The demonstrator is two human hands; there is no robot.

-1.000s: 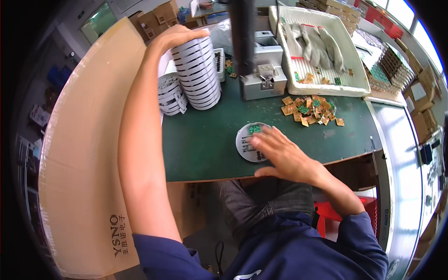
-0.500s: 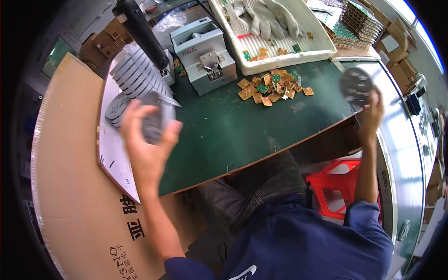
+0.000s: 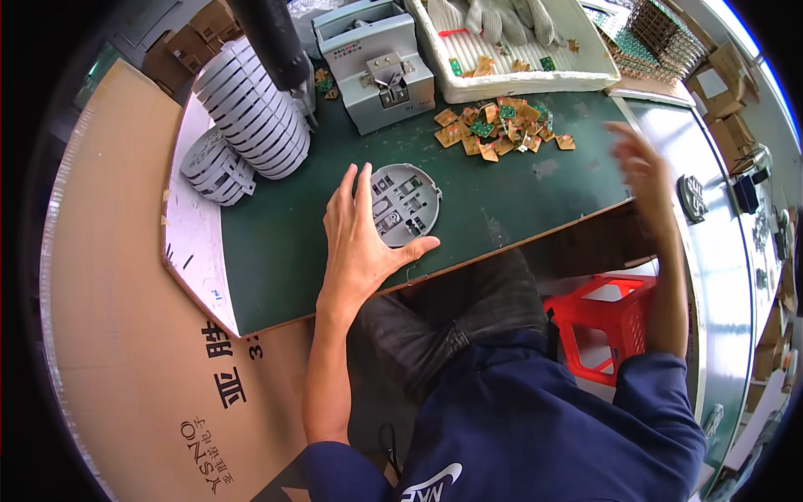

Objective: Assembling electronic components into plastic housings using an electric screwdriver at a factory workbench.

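Observation:
A round grey plastic housing, with slots and small fittings in its inner face, is at the near edge of the green table. My left hand spans its left and near sides, fingers on one side and thumb on the other. To the right, my right hand is in the air over the table's corner, blurred, its fingers stretched out with nothing in them. A dark round piece lies on the bench at the right, beyond my right forearm.
Tall stacked grey housings and a shorter stack stand left. Behind are a grey bench machine and a black cylinder. Small circuit boards lie before a white foam tray. A red stool is below right.
My left hand has brought the grey housing from beside the stacks to the table's near edge. The dark round piece has left my right hand and lies on the right bench.

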